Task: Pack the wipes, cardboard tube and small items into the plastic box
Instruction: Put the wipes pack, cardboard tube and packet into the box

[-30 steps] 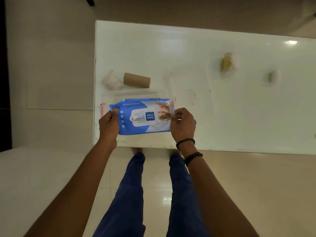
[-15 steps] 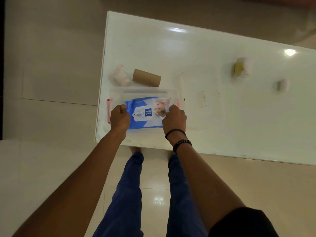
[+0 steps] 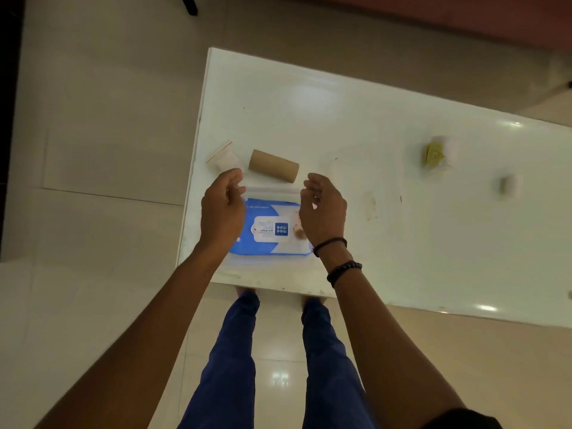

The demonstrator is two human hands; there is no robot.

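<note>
The blue wipes pack lies flat inside the clear plastic box at the table's near left corner. My left hand hovers over the box's left end and my right hand over its right end; both have loosely curled fingers and hold nothing. Just beyond the box lies the brown cardboard tube on its side. A small clear bag with a red zip strip sits to the tube's left.
On the white table, a clear lid lies right of the box. A yellow-and-white item and a small white roll rest far right. The table's left edge runs close to the box.
Both hands lowered the wipes pack into the box, let go of it and rose above the box with fingers apart. The camera view shifted, so the table sits further right.
</note>
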